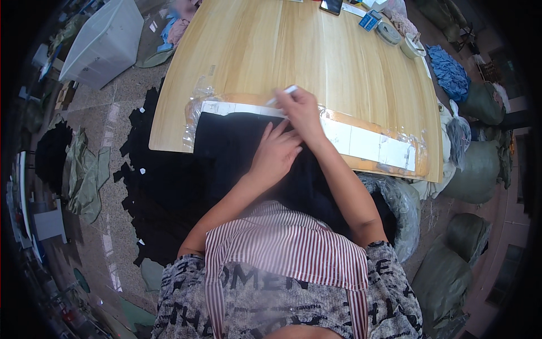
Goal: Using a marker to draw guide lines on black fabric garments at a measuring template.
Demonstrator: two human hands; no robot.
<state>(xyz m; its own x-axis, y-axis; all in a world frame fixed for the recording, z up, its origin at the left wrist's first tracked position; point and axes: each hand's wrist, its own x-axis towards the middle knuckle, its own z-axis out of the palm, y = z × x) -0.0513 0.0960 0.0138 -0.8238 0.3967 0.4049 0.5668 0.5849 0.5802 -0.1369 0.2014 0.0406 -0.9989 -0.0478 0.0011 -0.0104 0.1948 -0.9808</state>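
My left hand lies with its fingers spread on dark fabric, which hangs over the near edge of the wooden table. Just beyond it, my right hand is closed round a slim white pen-like stick, slightly blurred; its exact kind cannot be made out. The right wrist passes close by the left fingertips. Along the fabric's far edge runs a white paper strip with lines across it. That strip is fixed with clear tape onto a tan board, and the fabric partly covers its left portion.
On the wooden table lie a phone, a small blue box, a tape roll and a bowl at the far right. A white bin stands far left. Dark cloth is heaped at left, and stuffed sacks sit at right.
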